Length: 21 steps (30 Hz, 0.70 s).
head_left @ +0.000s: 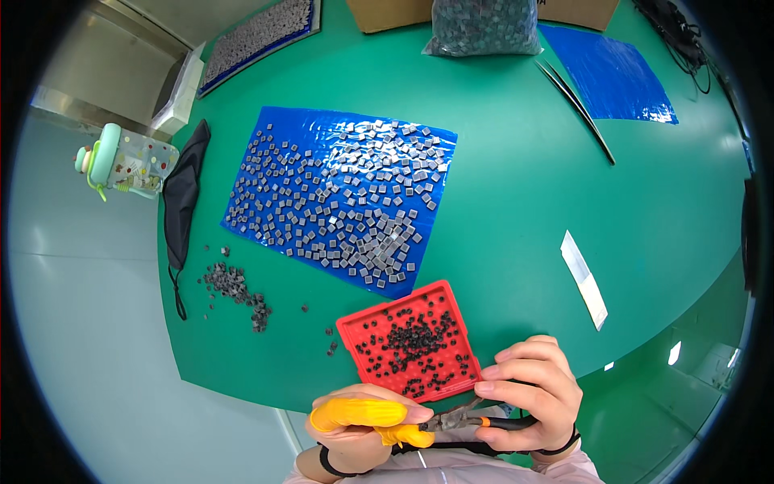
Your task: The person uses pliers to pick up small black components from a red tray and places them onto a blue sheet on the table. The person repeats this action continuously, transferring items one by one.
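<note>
Head view, looking down on a green worktop [516,210], and both hands sit at the very bottom edge. The left hand [363,423] wears 2 yellow finger cots [359,414], on the index finger and thumb, and those fingers are pinched together right at the nose of 1 pair of pliers [463,420]. What sits between the fingertips is too small to tell. The right hand [532,395] is curled shut around the pliers' black and orange handles, a black band at its wrist.

Just above the hands lies 1 red square tray [348,329], tilted, sprinkled with dozens of tiny black parts, too many to count. Beyond it, 1 blue sheet [274,129] carries hundreds of small grey square pieces, dense on the right side, neater rows on the left. To the left of the tray, 1 loose heap of dark pieces [234,282] rests straight on the worktop, a few strays trailing toward the tray.

Further out: 1 black face mask [184,189] at the worktop's left rim, 1 mint-lidded drinking bottle [125,161] beside it, 1 clear bag of grey pieces [482,26] at the top, a 2nd blue sheet [609,77] at upper right, and 1 white strip [584,278] on the right.
</note>
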Each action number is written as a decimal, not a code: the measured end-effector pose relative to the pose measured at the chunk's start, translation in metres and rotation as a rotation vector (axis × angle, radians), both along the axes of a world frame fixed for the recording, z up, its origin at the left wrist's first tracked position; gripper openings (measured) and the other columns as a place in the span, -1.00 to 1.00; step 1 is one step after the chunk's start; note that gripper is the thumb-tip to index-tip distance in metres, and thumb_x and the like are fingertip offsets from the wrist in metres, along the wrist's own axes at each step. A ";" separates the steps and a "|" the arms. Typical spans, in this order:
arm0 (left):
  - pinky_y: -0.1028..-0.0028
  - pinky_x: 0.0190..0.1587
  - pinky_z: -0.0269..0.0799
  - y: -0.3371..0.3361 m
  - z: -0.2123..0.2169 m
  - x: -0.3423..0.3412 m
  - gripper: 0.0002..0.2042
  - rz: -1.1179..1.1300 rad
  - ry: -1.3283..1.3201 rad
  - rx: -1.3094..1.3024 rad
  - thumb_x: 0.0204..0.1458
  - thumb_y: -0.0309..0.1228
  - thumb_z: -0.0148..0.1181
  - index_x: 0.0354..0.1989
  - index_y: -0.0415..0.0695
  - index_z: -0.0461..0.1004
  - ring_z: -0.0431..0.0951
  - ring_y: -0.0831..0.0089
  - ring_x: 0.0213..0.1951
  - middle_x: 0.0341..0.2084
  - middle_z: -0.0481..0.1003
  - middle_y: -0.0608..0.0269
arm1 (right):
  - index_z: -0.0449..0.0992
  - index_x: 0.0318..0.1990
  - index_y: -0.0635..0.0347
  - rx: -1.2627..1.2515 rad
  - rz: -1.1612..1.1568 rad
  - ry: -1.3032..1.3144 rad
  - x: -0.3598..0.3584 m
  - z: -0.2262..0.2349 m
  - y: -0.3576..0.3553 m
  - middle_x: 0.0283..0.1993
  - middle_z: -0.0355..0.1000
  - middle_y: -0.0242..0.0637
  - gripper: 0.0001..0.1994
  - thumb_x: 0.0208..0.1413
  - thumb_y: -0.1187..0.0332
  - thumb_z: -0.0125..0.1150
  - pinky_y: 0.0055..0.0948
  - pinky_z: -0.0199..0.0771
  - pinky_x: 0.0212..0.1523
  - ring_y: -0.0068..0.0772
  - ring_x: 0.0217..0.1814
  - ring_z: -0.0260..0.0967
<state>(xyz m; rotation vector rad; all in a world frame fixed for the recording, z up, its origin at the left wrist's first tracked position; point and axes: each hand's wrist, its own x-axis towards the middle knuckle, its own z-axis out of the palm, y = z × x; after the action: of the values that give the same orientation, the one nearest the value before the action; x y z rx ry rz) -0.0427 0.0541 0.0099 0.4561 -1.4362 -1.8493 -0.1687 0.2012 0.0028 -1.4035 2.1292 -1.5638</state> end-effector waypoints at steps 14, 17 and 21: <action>0.49 -0.35 0.52 -0.010 0.012 0.004 -0.79 -0.188 -0.219 -0.139 -0.23 -0.74 0.25 -0.36 -0.27 0.57 0.61 0.35 -0.39 -0.36 0.60 0.07 | 0.56 -0.32 0.13 -0.044 -0.074 0.025 0.006 -0.004 0.001 -0.31 0.46 -0.34 -0.63 -0.22 0.08 0.43 -0.30 0.32 -0.31 -0.27 -0.28 0.36; 0.47 -0.32 0.51 -0.016 0.013 0.004 -0.75 -0.284 -0.286 -0.295 -0.22 -0.75 0.25 -0.32 -0.24 0.56 0.60 0.33 -0.36 -0.34 0.59 0.07 | 0.55 -0.32 0.12 -0.040 -0.080 0.050 0.005 -0.005 0.003 -0.31 0.45 -0.35 -0.63 -0.24 0.09 0.44 -0.31 0.31 -0.31 -0.27 -0.29 0.35; 0.46 -0.34 0.47 -0.012 0.005 0.008 -0.72 -0.294 -0.246 -0.357 -0.18 -0.74 0.24 -0.23 -0.24 0.52 0.55 0.32 -0.40 -0.34 0.56 0.12 | 0.55 -0.31 0.10 -0.018 -0.078 0.085 0.005 -0.004 0.002 -0.29 0.45 -0.36 -0.62 -0.27 0.10 0.44 -0.31 0.27 -0.32 -0.28 -0.28 0.34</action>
<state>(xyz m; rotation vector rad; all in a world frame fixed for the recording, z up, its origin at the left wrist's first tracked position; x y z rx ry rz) -0.0347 0.0418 0.0147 0.3136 -2.0470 -1.7447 -0.1638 0.2037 -0.0013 -1.4334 2.2492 -1.5808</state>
